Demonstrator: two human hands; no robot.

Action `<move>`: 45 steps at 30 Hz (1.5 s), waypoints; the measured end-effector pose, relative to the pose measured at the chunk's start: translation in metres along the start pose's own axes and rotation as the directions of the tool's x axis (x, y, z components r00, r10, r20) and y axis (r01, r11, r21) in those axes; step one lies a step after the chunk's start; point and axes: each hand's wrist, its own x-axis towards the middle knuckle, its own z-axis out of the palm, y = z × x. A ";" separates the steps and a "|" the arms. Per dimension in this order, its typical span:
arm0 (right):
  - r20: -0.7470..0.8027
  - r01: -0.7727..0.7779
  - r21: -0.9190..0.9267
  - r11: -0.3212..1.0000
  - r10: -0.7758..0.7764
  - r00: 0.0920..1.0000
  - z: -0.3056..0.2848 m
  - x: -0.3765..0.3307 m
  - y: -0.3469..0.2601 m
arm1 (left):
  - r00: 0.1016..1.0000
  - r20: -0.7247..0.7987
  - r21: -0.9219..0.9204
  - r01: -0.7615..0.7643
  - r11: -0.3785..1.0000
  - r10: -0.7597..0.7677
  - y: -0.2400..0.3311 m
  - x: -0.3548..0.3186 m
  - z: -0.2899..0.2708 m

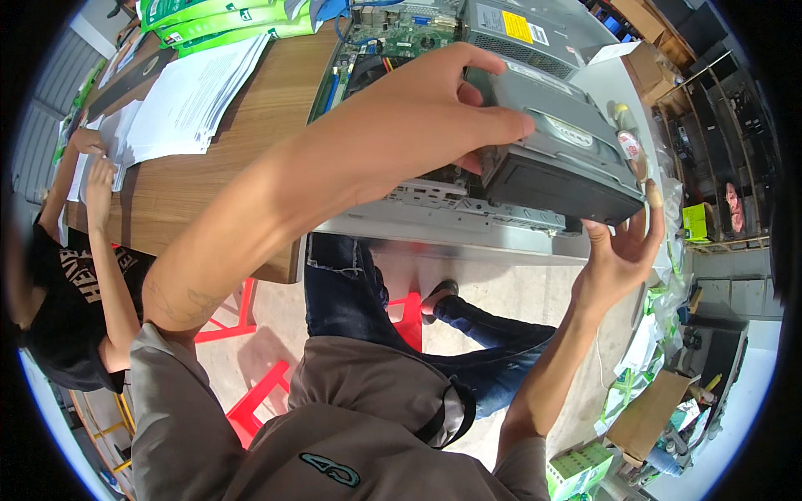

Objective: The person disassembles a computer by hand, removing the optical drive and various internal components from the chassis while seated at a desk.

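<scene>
An opened desktop computer case (443,204) lies on the table before me, its green circuit board (418,37) and metal power supply (522,37) showing at the far side. Between both my hands is an optical drive (568,138), a grey metal box with a black front, tilted above the case's near right part. My left hand (476,108) reaches across and grips its left side, thumb on top. With thumb and fingers, my right hand (622,250) holds the near right corner of the black front. The drive's underside is hidden.
Stacked printed papers (188,100) and green packages (225,21) lie on the wooden table to the left, where another person (75,309) handles sheets. Red stools (251,409) stand below. Shelving (718,150) and an open cardboard box (647,417) are at right.
</scene>
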 end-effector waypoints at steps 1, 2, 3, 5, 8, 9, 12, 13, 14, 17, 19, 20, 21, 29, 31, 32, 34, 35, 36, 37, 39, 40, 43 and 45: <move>-0.004 0.000 -0.003 1.000 0.000 1.000 0.001 -0.001 0.000 | 1.000 0.005 0.000 0.000 1.000 0.000 0.000 0.001 -0.001; -0.014 0.008 0.027 1.000 -0.007 1.000 0.002 -0.001 0.000 | 1.000 0.010 -0.004 0.001 1.000 -0.001 -0.001 0.001 -0.001; -0.029 0.015 0.058 0.998 -0.013 0.999 0.003 -0.001 0.002 | 1.000 0.019 -0.004 0.003 1.000 -0.003 0.000 0.001 -0.001; -0.040 0.028 0.064 0.998 -0.025 0.999 0.004 0.004 0.004 | 1.000 0.006 0.024 0.002 1.000 -0.002 0.002 0.000 -0.002; -0.061 0.038 0.070 0.997 -0.033 0.998 0.000 0.002 0.009 | 1.000 0.010 0.064 0.009 0.998 -0.009 0.008 -0.001 0.003; -0.057 0.042 0.073 0.996 -0.038 0.998 -0.002 0.002 0.010 | 1.000 0.015 0.069 0.010 0.998 -0.011 0.010 -0.003 0.004; -0.045 0.110 0.019 0.994 -0.109 0.993 -0.004 0.000 0.017 | 1.000 0.009 0.113 -0.011 0.994 0.010 0.011 -0.006 0.004; -0.012 0.160 -0.067 0.985 -0.161 0.987 -0.006 0.001 0.017 | 1.000 0.017 0.119 -0.015 0.993 0.013 0.011 -0.005 0.003; -0.021 0.162 -0.068 0.984 -0.164 0.986 -0.007 0.001 0.018 | 1.000 0.017 0.130 -0.015 0.991 0.013 0.010 -0.004 0.001; -0.023 0.091 0.022 0.996 -0.091 0.996 -0.007 0.001 0.015 | 0.999 0.035 0.170 -0.030 0.985 0.024 0.004 -0.005 0.003; 0.005 0.075 -0.003 0.997 -0.075 0.997 -0.012 -0.001 0.014 | 0.998 0.049 0.194 -0.041 0.980 0.032 0.000 -0.008 0.005; 0.037 0.061 -0.032 0.998 -0.060 0.997 -0.014 -0.002 0.014 | 0.998 0.050 0.208 -0.042 0.977 0.032 -0.002 -0.010 0.005; 0.026 0.040 -0.018 0.999 -0.040 0.999 -0.010 -0.004 0.011 | 0.998 0.046 0.228 -0.042 0.973 0.032 -0.003 -0.012 0.004; 0.067 -0.100 0.028 0.995 0.098 0.993 -0.008 -0.013 0.006 | 0.998 0.055 0.338 -0.049 0.940 0.032 -0.006 -0.024 0.005; 0.074 -0.139 0.077 0.987 0.133 0.988 -0.011 -0.013 0.003 | 0.997 0.056 0.352 -0.062 0.934 0.045 -0.006 -0.029 0.005; 0.088 -0.156 0.092 0.983 0.148 0.985 -0.013 -0.014 0.003 | 0.996 0.039 0.375 -0.089 0.923 0.080 -0.008 -0.033 0.006; 0.083 -0.164 0.097 0.982 0.156 0.984 -0.020 -0.018 0.004 | 0.991 0.044 0.396 -0.131 0.909 0.123 -0.006 -0.037 0.008; 0.095 -0.153 0.033 0.988 0.149 0.984 -0.023 -0.018 0.005 | 0.996 0.045 0.400 -0.089 0.912 0.078 -0.003 -0.037 0.009; 0.106 -0.146 -0.043 0.988 0.150 0.983 -0.028 -0.020 0.004 | 0.998 0.052 0.395 -0.046 0.917 0.028 -0.003 -0.037 0.011; 0.108 -0.138 -0.069 0.988 0.145 0.984 -0.028 -0.019 0.000 | 0.997 0.033 0.410 -0.081 0.908 0.075 -0.008 -0.036 0.012; 0.108 -0.132 -0.090 0.987 0.141 0.984 -0.034 -0.021 0.003 | 0.998 0.004 0.434 -0.053 0.899 0.057 -0.011 -0.035 0.010; 0.101 -0.135 -0.080 0.988 0.143 0.985 -0.039 -0.024 0.006 | 0.999 -0.011 0.445 -0.032 0.895 0.041 -0.010 -0.035 0.011; 0.120 -0.014 -0.285 0.959 0.050 0.991 -0.046 -0.030 0.016 | 0.999 0.000 0.539 -0.030 0.842 0.036 -0.012 -0.034 0.010; 0.111 -0.017 -0.284 0.959 0.050 0.993 -0.046 -0.034 0.017 | 0.999 -0.039 0.626 0.032 0.779 -0.011 -0.003 -0.037 0.016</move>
